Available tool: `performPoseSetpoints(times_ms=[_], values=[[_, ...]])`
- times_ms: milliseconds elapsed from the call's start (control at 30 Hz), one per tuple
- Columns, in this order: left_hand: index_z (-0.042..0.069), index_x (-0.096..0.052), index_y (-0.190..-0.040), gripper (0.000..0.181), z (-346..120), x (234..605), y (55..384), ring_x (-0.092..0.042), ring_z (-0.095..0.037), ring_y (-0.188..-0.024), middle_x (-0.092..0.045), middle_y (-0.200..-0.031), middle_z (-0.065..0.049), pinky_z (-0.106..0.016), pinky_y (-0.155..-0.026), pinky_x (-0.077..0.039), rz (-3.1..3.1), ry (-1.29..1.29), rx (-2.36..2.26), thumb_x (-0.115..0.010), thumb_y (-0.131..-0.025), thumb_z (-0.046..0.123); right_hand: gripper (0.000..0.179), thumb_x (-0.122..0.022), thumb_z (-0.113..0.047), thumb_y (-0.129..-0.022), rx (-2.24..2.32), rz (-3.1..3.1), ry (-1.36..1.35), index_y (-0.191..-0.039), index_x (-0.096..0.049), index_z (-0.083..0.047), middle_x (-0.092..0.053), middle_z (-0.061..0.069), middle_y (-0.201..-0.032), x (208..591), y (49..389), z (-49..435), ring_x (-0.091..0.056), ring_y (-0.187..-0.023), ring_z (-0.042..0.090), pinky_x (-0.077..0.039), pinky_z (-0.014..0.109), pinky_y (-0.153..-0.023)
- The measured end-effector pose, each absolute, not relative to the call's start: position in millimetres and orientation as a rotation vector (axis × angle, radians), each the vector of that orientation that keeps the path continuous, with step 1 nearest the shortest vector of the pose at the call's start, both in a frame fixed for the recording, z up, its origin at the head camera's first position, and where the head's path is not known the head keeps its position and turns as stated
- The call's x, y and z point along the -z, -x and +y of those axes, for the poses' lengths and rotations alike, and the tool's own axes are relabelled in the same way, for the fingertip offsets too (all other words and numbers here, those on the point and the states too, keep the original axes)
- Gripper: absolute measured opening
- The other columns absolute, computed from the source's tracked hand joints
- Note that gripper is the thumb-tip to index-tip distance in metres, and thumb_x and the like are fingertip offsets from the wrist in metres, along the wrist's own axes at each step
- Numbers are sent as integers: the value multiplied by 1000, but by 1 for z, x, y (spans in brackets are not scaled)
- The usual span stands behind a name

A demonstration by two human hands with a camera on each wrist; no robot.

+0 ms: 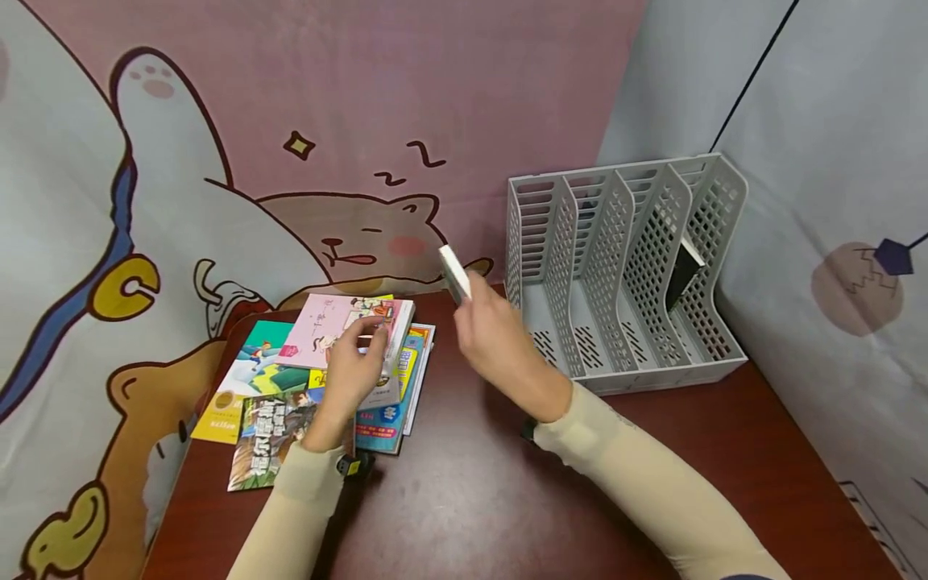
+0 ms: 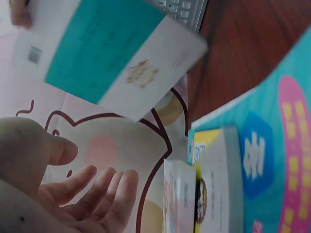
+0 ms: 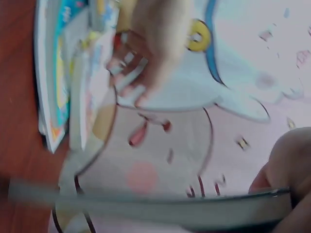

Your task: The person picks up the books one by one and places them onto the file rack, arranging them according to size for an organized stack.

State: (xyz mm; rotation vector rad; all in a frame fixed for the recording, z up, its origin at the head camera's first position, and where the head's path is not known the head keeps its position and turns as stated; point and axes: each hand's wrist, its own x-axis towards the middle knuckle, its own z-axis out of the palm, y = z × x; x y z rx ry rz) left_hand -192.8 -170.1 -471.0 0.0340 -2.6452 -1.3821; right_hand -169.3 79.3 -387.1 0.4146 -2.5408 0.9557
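My right hand (image 1: 500, 334) pinches a book (image 1: 454, 274) by one end, held up over the table left of the file rack. Its teal and white cover (image 2: 104, 56) shows in the left wrist view, its page edge (image 3: 146, 208) in the right wrist view. Over the book pile is my left hand (image 1: 355, 370), fingers loosely bent and holding nothing. Beneath it lies a pink book (image 1: 312, 330), on top of a blue book (image 1: 380, 431) and others. A comic-style book (image 1: 261, 443) and a green and yellow book (image 1: 225, 407) lie beside them.
A grey file rack (image 1: 631, 379) with several slots stands at the right, close to the curtain. One dark book (image 1: 683, 274) leans in its rightmost slot. A cartoon-printed curtain (image 1: 507, 97) hangs behind the brown table (image 1: 471, 499).
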Motion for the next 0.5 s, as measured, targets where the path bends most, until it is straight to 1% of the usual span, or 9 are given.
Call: performPoseSetpoints(times_ms=[33, 133, 200, 267, 300, 367, 433, 500], values=[[10, -72, -141, 36, -167, 472, 194, -74, -33, -115, -77, -128, -15, -42, -94, -55, -2653, -28, 1388, -61, -112, 29, 41, -50, -13, -106, -1051, -2512, -388, -144, -58, 3, -77, 25, -107, 383, 168, 89, -75, -77, 39, -63, 55, -64], [10, -72, -141, 37, -159, 472, 196, -75, -33, -116, -77, -128, -15, -47, -98, -58, -2657, 3, 1424, -61, -112, 30, 42, -49, -14, -109, -1331, -2435, -335, -148, -61, -2, -80, 27, -115, 376, 165, 120, -78, -82, 36, -65, 52, -67], [10, -70, -145, 41, -153, 472, 197, -75, -33, -119, -76, -131, -15, -49, -101, -59, -2662, 26, 1459, -61, -113, 34, 42, -48, -13, -111, -1556, -2379, -321, -150, -61, -4, -79, 28, -116, 374, 162, 137, -78, -80, 32, -66, 47, -65], [7, -66, -149, 49, -148, 472, 199, -74, -34, -122, -75, -134, -18, -51, -105, -60, -2671, 55, 1497, -58, -114, 40, 43, -45, -12, -113, -1784, -2311, -324, -153, -59, -3, -76, 30, -117, 376, 160, 151, -78, -78, 25, -66, 42, -64], [6, -66, -148, 51, -144, 472, 199, -75, -33, -118, -76, -130, -18, -50, -103, -61, -2668, 72, 1521, -55, -115, 45, 43, -44, -12, -114, -1886, -2270, -319, -154, -58, -3, -75, 31, -117, 377, 159, 156, -77, -78, 23, -66, 41, -64], [6, -67, -144, 55, -138, 469, 197, -75, -31, -109, -76, -123, -20, -45, -97, -62, -2654, 102, 1594, -50, -116, 50, 45, -41, -11, -115, -2066, -2180, -293, -156, -55, 0, -74, 25, -115, 381, 155, 164, -76, -79, 18, -67, 38, -65], [6, -67, -140, 57, -133, 466, 194, -73, -26, -98, -74, -115, -20, -39, -88, -61, -2634, 121, 1666, -45, -117, 53, 46, -40, -11, -115, -2180, -2114, -250, -158, -53, 1, -74, 17, -115, 386, 152, 171, -76, -81, 14, -67, 37, -66], [7, -67, -137, 54, -127, 460, 190, -69, -20, -88, -72, -108, -19, -33, -78, -58, -2603, 147, 1738, -43, -118, 52, 47, -40, -14, -116, -2237, -2093, -193, -159, -52, 0, -73, 6, -113, 390, 148, 175, -76, -82, 14, -67, 35, -67]])
